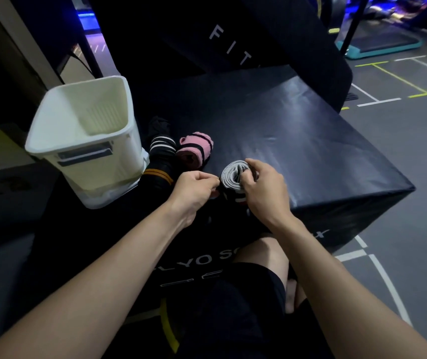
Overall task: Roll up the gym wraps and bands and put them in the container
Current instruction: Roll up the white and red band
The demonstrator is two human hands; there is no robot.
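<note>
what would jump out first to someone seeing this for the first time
Both hands, left and right, meet at the near edge of a black padded box, gripping a half-rolled grey and black wrap. To their left a white container stands open on the box. Between it and the hands lie a rolled pink wrap and a black striped wrap.

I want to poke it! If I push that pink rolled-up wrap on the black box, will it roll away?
Probably only a little. The pink wrap looks like soft cloth wound into a fat roll lying on its side, so it could roll, but the squashy shape should stop it soon. It likely feels light and bendy. The black box top looks smooth, so it might slide.
</note>
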